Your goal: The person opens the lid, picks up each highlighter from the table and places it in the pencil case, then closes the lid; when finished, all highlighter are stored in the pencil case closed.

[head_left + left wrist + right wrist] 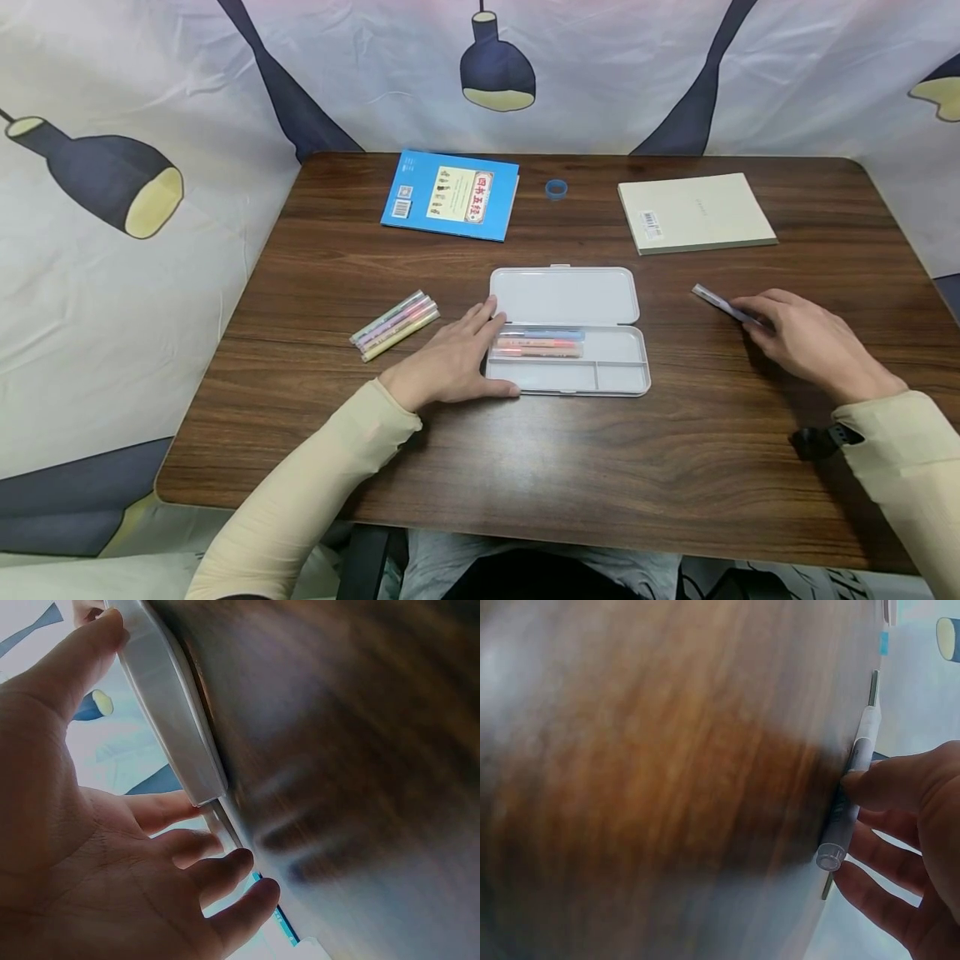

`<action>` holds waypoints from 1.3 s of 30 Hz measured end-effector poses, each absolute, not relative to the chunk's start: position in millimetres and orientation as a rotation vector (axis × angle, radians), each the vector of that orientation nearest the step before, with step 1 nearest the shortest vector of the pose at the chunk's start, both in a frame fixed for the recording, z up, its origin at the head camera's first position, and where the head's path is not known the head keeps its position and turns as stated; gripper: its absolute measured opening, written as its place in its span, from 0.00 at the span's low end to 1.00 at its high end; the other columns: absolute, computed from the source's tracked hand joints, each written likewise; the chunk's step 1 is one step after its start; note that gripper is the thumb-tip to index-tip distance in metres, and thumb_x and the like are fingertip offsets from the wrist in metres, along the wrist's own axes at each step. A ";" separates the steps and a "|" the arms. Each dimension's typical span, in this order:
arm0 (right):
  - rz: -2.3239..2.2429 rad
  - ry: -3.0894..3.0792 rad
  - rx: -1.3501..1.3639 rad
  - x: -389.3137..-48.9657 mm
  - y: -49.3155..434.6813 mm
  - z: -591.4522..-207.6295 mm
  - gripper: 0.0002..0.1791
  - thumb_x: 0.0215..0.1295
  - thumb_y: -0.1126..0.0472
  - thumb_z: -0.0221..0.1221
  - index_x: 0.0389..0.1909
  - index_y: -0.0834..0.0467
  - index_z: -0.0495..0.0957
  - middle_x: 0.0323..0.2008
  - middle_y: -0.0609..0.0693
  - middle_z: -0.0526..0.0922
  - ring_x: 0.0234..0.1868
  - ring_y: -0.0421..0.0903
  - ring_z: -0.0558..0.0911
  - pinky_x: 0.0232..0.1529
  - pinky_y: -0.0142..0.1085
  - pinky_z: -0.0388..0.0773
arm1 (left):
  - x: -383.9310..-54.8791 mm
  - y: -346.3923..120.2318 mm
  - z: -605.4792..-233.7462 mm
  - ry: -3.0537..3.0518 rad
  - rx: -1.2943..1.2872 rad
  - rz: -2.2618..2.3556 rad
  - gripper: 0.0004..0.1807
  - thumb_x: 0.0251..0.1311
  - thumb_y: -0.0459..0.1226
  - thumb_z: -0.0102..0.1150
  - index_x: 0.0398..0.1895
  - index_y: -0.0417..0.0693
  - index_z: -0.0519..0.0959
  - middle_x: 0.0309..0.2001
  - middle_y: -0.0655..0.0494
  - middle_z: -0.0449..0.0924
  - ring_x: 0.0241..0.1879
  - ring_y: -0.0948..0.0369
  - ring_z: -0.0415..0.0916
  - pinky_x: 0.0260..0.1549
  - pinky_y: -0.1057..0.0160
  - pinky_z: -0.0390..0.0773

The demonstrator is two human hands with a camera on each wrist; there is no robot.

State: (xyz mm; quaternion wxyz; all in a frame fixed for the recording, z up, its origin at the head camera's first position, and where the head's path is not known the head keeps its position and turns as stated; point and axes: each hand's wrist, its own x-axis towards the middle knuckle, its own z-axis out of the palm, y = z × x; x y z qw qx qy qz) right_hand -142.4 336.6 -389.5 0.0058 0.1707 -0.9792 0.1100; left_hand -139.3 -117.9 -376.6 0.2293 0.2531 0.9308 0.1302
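One marker pen [716,302] pinched in right hand [813,340], likely light, stiff; grip mid-barrel, with left hand [453,358] spread against pencil case [564,297].

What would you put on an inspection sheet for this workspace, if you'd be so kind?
Surface: brown wood-grain table.
Job's things: open white case with coloured pens inside; loose pens left of it.
Clutter: blue book, small blue ring and pale book toward the far edge.
Hands: left hand touches the case's left side; right hand pinches a single pen.
Cables: thin dark strands below the table's near edge; cannot tell whether they are cables.
Surroundings: pale backdrop printed with lamps.
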 end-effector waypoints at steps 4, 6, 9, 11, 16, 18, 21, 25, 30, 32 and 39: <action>0.341 -3.063 0.534 -143.3 335.8 -389.9 0.20 0.64 0.69 0.63 0.57 0.64 0.78 0.46 0.61 0.82 0.42 0.59 0.82 0.35 0.57 0.74 | -139.3 -118.1 -376.6 2.563 0.697 0.362 0.59 0.56 0.68 0.58 0.81 0.48 0.45 0.81 0.49 0.30 0.79 0.51 0.34 0.73 0.41 0.50; 0.343 -3.061 0.536 -143.5 335.4 -390.1 0.20 0.64 0.69 0.63 0.57 0.64 0.78 0.46 0.61 0.82 0.41 0.58 0.82 0.34 0.56 0.74 | -139.3 -118.1 -376.9 2.563 0.697 0.363 0.59 0.56 0.68 0.59 0.81 0.48 0.45 0.81 0.49 0.30 0.79 0.51 0.34 0.72 0.41 0.50; 0.348 -3.059 0.539 -143.6 334.9 -390.2 0.19 0.65 0.69 0.63 0.57 0.63 0.78 0.46 0.61 0.82 0.41 0.58 0.82 0.35 0.57 0.74 | -139.2 -118.1 -376.9 2.562 0.695 0.362 0.59 0.56 0.68 0.59 0.81 0.48 0.45 0.81 0.50 0.29 0.79 0.51 0.35 0.73 0.41 0.50; 0.351 -3.058 0.538 -143.7 334.7 -390.1 0.19 0.64 0.69 0.63 0.57 0.63 0.78 0.46 0.61 0.82 0.41 0.58 0.82 0.34 0.57 0.74 | -139.1 -118.0 -376.8 2.560 0.693 0.361 0.59 0.56 0.68 0.59 0.81 0.48 0.45 0.81 0.50 0.29 0.79 0.50 0.35 0.73 0.42 0.50; 0.352 -3.053 0.534 -143.9 334.9 -389.7 0.19 0.64 0.69 0.63 0.57 0.63 0.79 0.45 0.59 0.82 0.40 0.57 0.82 0.34 0.56 0.75 | -139.4 -117.8 -376.7 2.562 0.695 0.359 0.59 0.56 0.68 0.59 0.81 0.48 0.45 0.81 0.50 0.29 0.79 0.50 0.35 0.73 0.42 0.50; 0.351 -3.049 0.535 -143.8 335.0 -389.5 0.19 0.64 0.69 0.63 0.56 0.63 0.79 0.44 0.59 0.82 0.39 0.57 0.82 0.34 0.56 0.75 | -139.7 -117.7 -376.7 2.564 0.698 0.358 0.59 0.56 0.68 0.59 0.81 0.48 0.45 0.81 0.50 0.29 0.79 0.51 0.34 0.73 0.42 0.50; 0.354 -3.046 0.539 -143.3 335.4 -389.6 0.19 0.64 0.69 0.63 0.56 0.63 0.79 0.44 0.59 0.83 0.39 0.57 0.82 0.34 0.56 0.75 | -140.0 -117.6 -376.6 2.563 0.699 0.356 0.60 0.56 0.68 0.59 0.81 0.47 0.45 0.81 0.50 0.29 0.79 0.51 0.34 0.73 0.42 0.50; 0.363 -3.039 0.551 -142.2 335.9 -389.7 0.19 0.64 0.70 0.63 0.56 0.63 0.79 0.43 0.59 0.83 0.39 0.56 0.82 0.34 0.56 0.74 | -140.0 -117.5 -376.7 2.562 0.700 0.356 0.60 0.56 0.68 0.59 0.81 0.47 0.45 0.81 0.50 0.29 0.79 0.51 0.34 0.73 0.43 0.50; 0.356 -3.030 0.561 -141.8 336.1 -389.1 0.19 0.63 0.70 0.64 0.56 0.63 0.79 0.43 0.59 0.83 0.37 0.55 0.81 0.32 0.54 0.74 | -139.5 -117.7 -376.3 2.563 0.702 0.363 0.60 0.56 0.68 0.59 0.81 0.47 0.45 0.81 0.49 0.29 0.79 0.50 0.35 0.73 0.43 0.50; 0.351 -3.030 0.563 -141.5 335.7 -388.6 0.19 0.63 0.70 0.64 0.56 0.63 0.79 0.43 0.59 0.83 0.37 0.55 0.81 0.31 0.54 0.74 | -139.4 -118.0 -376.2 2.563 0.702 0.367 0.60 0.56 0.68 0.59 0.81 0.47 0.45 0.81 0.49 0.29 0.79 0.50 0.35 0.73 0.43 0.49; 0.347 -3.022 0.565 -140.6 332.1 -385.7 0.19 0.63 0.69 0.64 0.56 0.62 0.79 0.43 0.58 0.83 0.38 0.56 0.82 0.32 0.55 0.75 | -138.6 -118.1 -375.9 2.562 0.703 0.362 0.59 0.56 0.68 0.59 0.81 0.47 0.45 0.81 0.50 0.29 0.79 0.50 0.34 0.73 0.43 0.49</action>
